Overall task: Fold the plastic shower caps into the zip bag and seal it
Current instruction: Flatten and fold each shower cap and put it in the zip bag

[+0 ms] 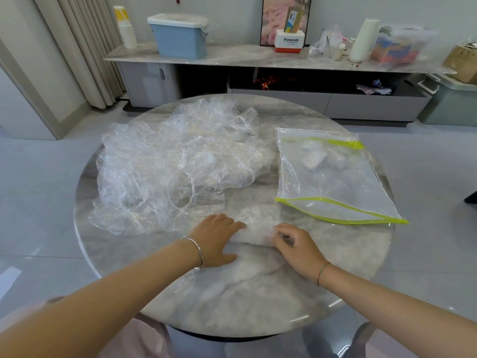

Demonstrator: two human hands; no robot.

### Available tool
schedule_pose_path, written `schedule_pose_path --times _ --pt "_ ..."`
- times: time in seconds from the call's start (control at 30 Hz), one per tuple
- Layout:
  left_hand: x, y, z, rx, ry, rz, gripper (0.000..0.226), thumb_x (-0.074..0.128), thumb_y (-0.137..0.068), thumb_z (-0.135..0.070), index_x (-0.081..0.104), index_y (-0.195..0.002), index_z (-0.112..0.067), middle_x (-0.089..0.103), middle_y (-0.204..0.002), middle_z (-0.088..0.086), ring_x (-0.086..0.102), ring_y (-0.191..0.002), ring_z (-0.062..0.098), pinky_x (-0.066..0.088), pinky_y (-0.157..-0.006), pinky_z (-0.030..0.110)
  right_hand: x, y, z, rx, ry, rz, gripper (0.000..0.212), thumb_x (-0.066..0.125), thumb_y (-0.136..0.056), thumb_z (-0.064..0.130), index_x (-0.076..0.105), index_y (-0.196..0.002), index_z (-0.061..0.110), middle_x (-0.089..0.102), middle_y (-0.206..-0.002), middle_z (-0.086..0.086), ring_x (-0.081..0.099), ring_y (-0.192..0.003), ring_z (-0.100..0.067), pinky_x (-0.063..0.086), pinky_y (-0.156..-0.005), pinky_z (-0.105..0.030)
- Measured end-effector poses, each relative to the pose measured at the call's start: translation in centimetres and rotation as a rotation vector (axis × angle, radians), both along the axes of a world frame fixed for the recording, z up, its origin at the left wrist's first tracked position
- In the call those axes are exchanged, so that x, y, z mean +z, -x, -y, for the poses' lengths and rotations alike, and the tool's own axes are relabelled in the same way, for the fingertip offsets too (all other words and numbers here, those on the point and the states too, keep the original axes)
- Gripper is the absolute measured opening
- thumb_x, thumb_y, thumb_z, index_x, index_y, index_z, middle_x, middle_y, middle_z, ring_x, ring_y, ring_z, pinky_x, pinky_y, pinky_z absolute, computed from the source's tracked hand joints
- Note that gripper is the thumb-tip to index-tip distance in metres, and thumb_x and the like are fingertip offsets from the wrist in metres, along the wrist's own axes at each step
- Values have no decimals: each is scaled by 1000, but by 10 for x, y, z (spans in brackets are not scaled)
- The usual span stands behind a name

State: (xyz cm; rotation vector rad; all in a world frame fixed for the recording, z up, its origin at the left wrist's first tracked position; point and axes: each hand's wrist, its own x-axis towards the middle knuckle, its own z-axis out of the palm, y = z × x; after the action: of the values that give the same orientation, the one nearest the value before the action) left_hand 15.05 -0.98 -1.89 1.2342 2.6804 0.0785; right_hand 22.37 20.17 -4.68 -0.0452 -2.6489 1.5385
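Note:
A loose pile of clear plastic shower caps (170,164) covers the left half of the round marble table (335,254). One cap (258,226), partly folded, lies flat at the table's near middle. My left hand (216,241) presses on its left side with straight fingers. My right hand (296,244) pinches its right edge with curled fingers. The clear zip bag (335,182) with a lime-green edge lies to the right, several folded caps inside near its far end.
Behind the table runs a long low cabinet (258,58) with a blue lidded bin (180,37), paper cups (126,27), a white and red box (289,41) and other clutter. A curtain (85,47) hangs at the left. A grey-green bin (451,102) stands on the floor at the right.

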Motion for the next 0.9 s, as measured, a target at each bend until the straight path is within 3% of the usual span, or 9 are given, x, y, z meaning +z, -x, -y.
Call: schedule_pose_path --times 0.13,0.27,0.4,0.53,0.6,0.67,0.77,0.87,0.9 --pt "-3 -1 -6 120 -49 75 40 48 -91 -51 57 -114 -18 52 -114 -1 44 -108 17 32 -90 25 1 5 -2 -131 211 144 20 54 -90 3 63 -73 3 63 -66 0 59 -65 -9 46 -68 -23" --pt "-6 -2 -10 254 -136 196 32 50 -93 -45 63 -88 -16 60 -105 0 49 -101 17 37 -87 27 4 6 -1 -225 248 218 8 52 -94 10 56 -101 11 64 -74 -2 59 -53 -1 44 -54 -13" --pt "-11 -1 -11 344 -119 205 35 50 -92 -43 49 -68 -17 60 -90 3 49 -89 17 38 -77 27 9 3 -3 -162 -108 -21 32 51 -95 25 45 -126 21 51 -114 14 56 -87 -1 43 -81 -21" --pt "-14 0 -12 421 -153 227 37 53 -89 -35 38 -58 -22 56 -79 0 46 -79 16 34 -68 26 10 -1 -5 117 -558 -359 36 43 -92 35 56 -122 19 52 -129 5 45 -120 -11 32 -98 -24" --pt "-13 -1 -13 446 -159 201 27 55 -87 -33 43 -66 -21 60 -87 1 51 -84 18 38 -72 27 3 -2 -4 239 -677 -333 40 37 -95 41 59 -123 21 50 -137 2 39 -128 -13 25 -105 -27" --pt "-11 -3 -13 429 -157 132 20 58 -86 -36 50 -94 -20 56 -108 0 50 -100 20 39 -84 28 -3 -2 -3 346 -758 -200 60 15 -96 55 45 -138 25 34 -150 7 20 -141 -9 8 -114 -27" --pt "-12 -8 -11 275 -198 -80 51 53 -89 -37 39 -134 -18 40 -132 0 41 -121 21 34 -100 29 -11 0 -8 416 -843 -25 75 -3 -85 68 16 -149 34 6 -156 15 -6 -143 -3 -13 -114 -26" --pt "-11 -15 -14 38 -232 -216 53 35 -88 -40 53 -130 -14 55 -131 3 55 -118 24 42 -101 34 -12 2 -10 440 -855 35 70 -1 -81 61 8 -148 39 0 -156 17 -9 -143 -3 -16 -112 -25" --pt "-13 -18 -16 3 -196 -181 55 30 -91 -41 51 -133 -13 53 -135 4 52 -123 24 35 -107 35 -12 2 -10 444 -853 33 71 0 -81 60 9 -148 39 1 -156 17 -7 -144 -4 -16 -112 -25"
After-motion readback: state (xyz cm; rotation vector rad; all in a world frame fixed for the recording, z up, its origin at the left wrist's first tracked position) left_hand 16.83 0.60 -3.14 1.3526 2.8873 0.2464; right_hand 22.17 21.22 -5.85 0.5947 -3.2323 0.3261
